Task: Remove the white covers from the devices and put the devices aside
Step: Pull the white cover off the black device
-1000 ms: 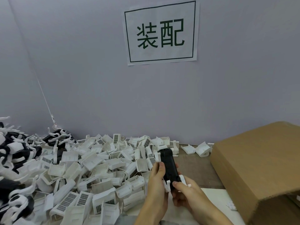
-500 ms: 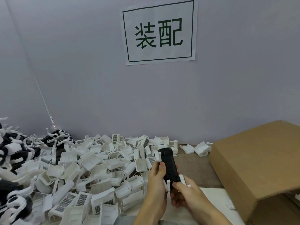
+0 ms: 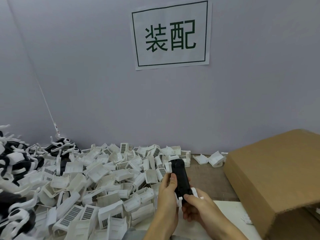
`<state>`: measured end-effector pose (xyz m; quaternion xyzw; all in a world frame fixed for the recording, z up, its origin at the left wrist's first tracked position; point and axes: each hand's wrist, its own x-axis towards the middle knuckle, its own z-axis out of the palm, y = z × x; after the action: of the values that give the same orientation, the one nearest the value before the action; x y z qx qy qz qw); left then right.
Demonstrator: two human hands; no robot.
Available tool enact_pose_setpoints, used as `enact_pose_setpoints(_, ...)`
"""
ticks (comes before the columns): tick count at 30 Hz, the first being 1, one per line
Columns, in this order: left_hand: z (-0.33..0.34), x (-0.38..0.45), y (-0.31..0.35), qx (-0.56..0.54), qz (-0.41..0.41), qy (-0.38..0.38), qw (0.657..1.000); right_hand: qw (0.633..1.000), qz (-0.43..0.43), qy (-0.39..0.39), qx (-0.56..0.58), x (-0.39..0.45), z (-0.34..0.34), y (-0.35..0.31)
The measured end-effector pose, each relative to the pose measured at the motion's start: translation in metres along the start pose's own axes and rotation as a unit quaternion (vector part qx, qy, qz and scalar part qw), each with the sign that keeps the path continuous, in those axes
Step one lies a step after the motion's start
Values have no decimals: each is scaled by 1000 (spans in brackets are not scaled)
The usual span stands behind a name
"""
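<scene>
Black device (image 3: pixel 180 177), white cover (image 3: pixel 180 200) clipped underneath

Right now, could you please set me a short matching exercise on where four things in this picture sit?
Things:
1. black device
2. cardboard box
3. paper sign
4. pile of white covers

Places:
A. on the wall, up top
B. on the table, left of the hands
C. held in both hands
D. at the right edge of the table

Pairs: 1-C, 2-D, 3-A, 4-B. The left hand and the right hand both grip the device.
</scene>
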<state>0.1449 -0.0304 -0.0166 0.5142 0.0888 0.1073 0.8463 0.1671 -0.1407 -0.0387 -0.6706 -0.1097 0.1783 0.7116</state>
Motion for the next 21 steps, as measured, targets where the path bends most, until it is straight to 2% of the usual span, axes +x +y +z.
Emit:
enact_pose_setpoints(7,-2,3,-3,5,6,9,1000,1000,2,-13,-10,-1,-1,-1)
enact_pose_setpoints(15,0,6,-5,37,21,9,999,999,-10,19,-31,-2,2,-2)
enact_pose_setpoints(21,-1,9,-8,41,11,16,999,1000,14,10,8,-2,1,-3)
